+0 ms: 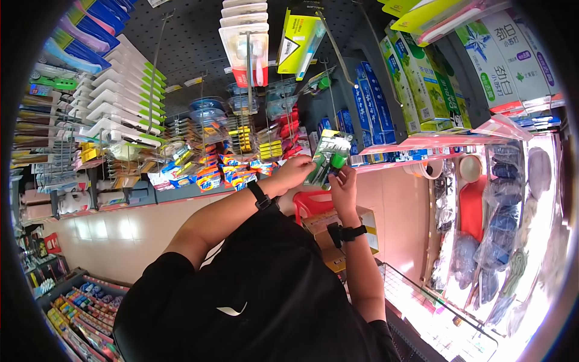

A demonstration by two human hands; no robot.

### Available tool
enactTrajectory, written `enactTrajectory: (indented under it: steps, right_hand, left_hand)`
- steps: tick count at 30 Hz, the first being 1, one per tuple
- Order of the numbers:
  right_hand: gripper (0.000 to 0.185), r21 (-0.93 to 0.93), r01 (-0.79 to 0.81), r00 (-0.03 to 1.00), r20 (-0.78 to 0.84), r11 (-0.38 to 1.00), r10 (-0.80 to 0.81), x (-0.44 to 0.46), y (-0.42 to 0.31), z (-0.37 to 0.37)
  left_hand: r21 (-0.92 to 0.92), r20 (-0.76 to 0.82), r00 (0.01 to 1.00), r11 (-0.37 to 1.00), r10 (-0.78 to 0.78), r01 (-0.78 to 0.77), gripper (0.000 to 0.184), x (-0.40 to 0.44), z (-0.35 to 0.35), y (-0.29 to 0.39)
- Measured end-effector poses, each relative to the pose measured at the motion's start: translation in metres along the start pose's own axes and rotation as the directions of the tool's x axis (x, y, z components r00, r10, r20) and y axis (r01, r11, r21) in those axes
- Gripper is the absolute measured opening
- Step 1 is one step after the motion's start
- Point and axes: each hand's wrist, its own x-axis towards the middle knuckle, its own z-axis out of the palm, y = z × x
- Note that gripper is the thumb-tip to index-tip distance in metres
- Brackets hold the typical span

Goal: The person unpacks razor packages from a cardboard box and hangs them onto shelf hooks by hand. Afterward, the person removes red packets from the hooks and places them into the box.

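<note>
Both hands hold a green-and-white blister pack (330, 148) in front of the shelf, and a bright green round part shows through its clear front. My left hand (294, 171) pinches the pack's left edge. At its lower right, my right hand (344, 188) has its fingers closed on it. What is inside the pack is too small to name. A similar green pack (320, 85) hangs on a hook above. Orange Tide packets (208, 175) lie on the shelf just left of my left hand.
Toothbrush packs (244, 45) hang on long metal hooks that jut out overhead. Toothpaste boxes (422, 84) fill the shelf at upper right. Below my hands are a red plastic stool (310, 204) and a cardboard box (322, 232). A wire rack (434, 301) stands at lower right.
</note>
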Motion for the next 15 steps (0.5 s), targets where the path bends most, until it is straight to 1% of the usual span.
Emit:
enactTrajectory:
  steps: [1,3,7,8,9,10,11,12,13,14,15]
  right_hand:
    - [0.043,-0.008,0.004,1.000,0.006,1.000,-0.004,0.001,0.002,0.000]
    - [0.044,-0.018,0.008,1.000,0.003,1.000,-0.008,0.006,0.006,0.002]
    - [0.047,-0.009,0.001,1.000,-0.003,1.000,-0.001,0.017,0.004,0.008]
    - [0.047,-0.010,0.001,1.000,-0.001,1.000,-0.001,0.024,0.005,0.011]
    - [0.047,-0.006,0.035,0.999,0.017,0.999,-0.035,0.032,0.011,0.013]
    - [0.047,-0.002,0.070,0.997,0.035,0.998,-0.070,0.041,0.016,0.015]
    - [0.047,-0.001,0.071,0.997,0.041,0.997,-0.071,0.049,0.021,0.016]
    - [0.047,-0.050,0.096,0.995,0.047,0.994,-0.093,0.056,0.025,0.018]
    - [0.047,-0.099,0.122,0.992,0.054,0.988,-0.117,0.064,0.026,0.020]
    - [0.047,-0.099,0.123,0.991,0.058,0.988,-0.117,0.071,0.028,0.024]
    - [0.046,-0.096,0.159,0.987,0.041,0.983,-0.156,0.077,0.028,0.028]
  left_hand:
    - [-0.001,-0.002,1.000,1.000,0.000,0.000,0.026,0.004,-0.001,-0.006]
    - [0.059,0.000,0.999,0.998,-0.034,0.034,0.025,0.010,-0.001,-0.013]
    - [0.052,-0.012,0.999,0.997,-0.048,0.049,0.026,0.016,-0.004,-0.005]
    - [0.012,-0.033,0.999,1.000,-0.028,0.028,0.027,0.017,-0.002,-0.001]
    - [-0.027,-0.058,0.998,1.000,-0.007,0.006,0.029,0.018,-0.001,0.005]
    - [-0.029,-0.065,0.998,1.000,-0.006,0.005,0.029,0.018,0.001,0.012]
    - [-0.083,-0.069,0.996,0.995,0.052,-0.057,0.033,0.017,0.005,0.019]
    - [-0.136,-0.076,0.991,0.984,0.110,-0.119,0.038,0.018,0.005,0.022]
    - [-0.103,-0.058,0.991,0.986,0.124,-0.129,0.046,0.029,0.004,0.013]
    - [-0.070,-0.039,0.990,0.988,0.138,-0.141,0.055,0.039,0.003,0.004]
    - [0.038,-0.147,0.959,0.970,0.242,-0.239,0.059,0.042,0.006,0.007]
